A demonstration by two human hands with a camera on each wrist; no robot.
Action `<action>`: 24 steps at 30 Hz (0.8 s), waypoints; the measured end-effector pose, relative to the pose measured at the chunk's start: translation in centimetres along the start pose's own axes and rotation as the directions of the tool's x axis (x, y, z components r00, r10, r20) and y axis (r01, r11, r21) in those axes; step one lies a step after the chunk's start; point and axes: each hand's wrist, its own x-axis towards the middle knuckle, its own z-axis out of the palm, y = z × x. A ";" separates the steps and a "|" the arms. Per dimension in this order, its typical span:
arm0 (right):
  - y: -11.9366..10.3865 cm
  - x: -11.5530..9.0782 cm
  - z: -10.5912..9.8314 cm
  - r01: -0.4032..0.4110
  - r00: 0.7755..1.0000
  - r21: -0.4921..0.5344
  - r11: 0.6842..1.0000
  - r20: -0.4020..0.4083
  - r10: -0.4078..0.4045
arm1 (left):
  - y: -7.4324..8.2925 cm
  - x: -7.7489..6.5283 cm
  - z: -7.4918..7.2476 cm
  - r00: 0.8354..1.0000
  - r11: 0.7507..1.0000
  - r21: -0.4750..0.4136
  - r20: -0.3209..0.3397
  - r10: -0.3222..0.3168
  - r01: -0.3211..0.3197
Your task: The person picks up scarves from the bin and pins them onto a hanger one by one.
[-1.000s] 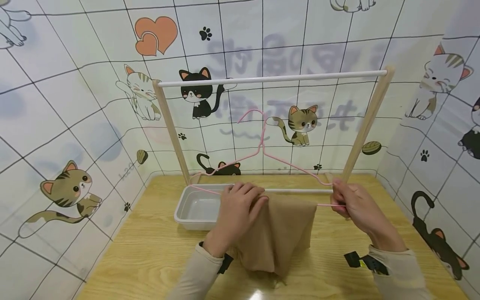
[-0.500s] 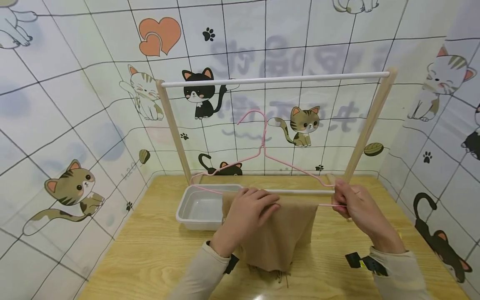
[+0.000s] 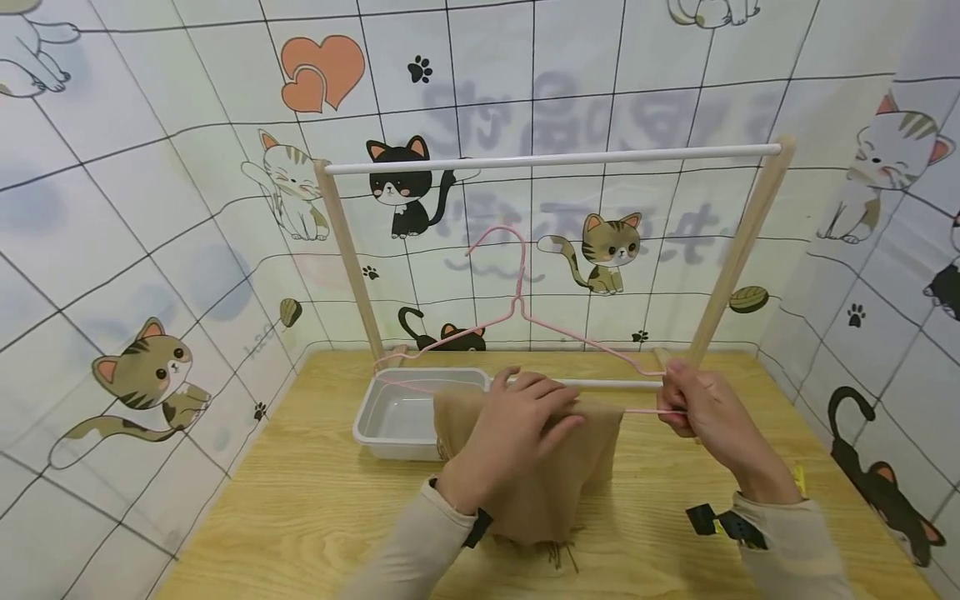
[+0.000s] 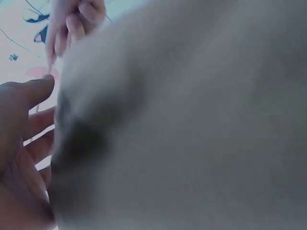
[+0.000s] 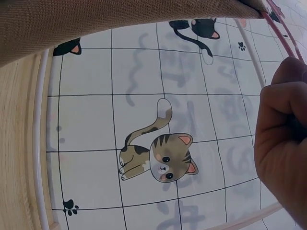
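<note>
A brown cloth (image 3: 551,492) hangs folded over the bottom bar of a pink wire hanger (image 3: 517,308), with a few loose threads at its lower edge. My left hand (image 3: 513,425) lies across the cloth's top fold, its fingers extended and its thumb apart. In the left wrist view, blurred cloth (image 4: 192,134) fills most of the picture beside my left thumb (image 4: 38,91). My right hand (image 3: 705,408) grips the hanger's right end, its fingers curled round the wire. The right wrist view shows that curled hand (image 5: 283,139) and the cloth's underside (image 5: 144,21).
Behind the hanger stands a drying rack with a white top rail (image 3: 555,158) and wooden side posts (image 3: 742,242). A white plastic tub (image 3: 397,450) sits on the wood-grain table (image 3: 285,517) to the left. Cat-patterned sheeting (image 3: 600,92) encloses the back and sides.
My left hand has slid to the right along the cloth's top, uncovering its left corner. The hanger and right hand have shifted slightly left, and the cloth hangs with its lower edge more spread.
</note>
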 end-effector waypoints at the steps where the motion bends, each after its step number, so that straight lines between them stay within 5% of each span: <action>1: 0.0 0.0 0.0 0.006 1.000 0.004 1.000 0.012 -0.006 | 0.4 0.3 0.2 1.000 1.000 0.000 0.008 0.006 -0.006; 5: 0.1 0.1 0.2 0.008 1.000 -0.010 1.000 0.012 -0.008 | 1.9 1.2 1.1 1.000 1.000 0.021 -0.004 0.019 -0.019; 11: 0.3 0.0 0.1 -0.013 1.000 -0.014 1.000 0.001 0.013 | 3.2 2.0 2.5 0.992 0.998 0.070 -0.124 0.015 -0.006; 15: 0.4 -0.1 -0.1 -0.032 0.999 -0.015 0.999 -0.009 0.032 | 3.3 2.3 2.5 0.995 0.997 0.075 -0.103 0.001 0.007; 19: 0.4 -0.4 -0.7 -0.037 0.999 -0.035 0.999 -0.016 0.037 | 1.6 1.4 0.6 0.998 0.999 0.032 -0.045 -0.040 0.041; 24: 0.5 -0.8 -2.2 0.004 1.000 -0.039 0.999 0.022 -0.003 | -3.3 -0.8 -2.6 0.998 0.999 -0.035 0.042 -0.039 0.041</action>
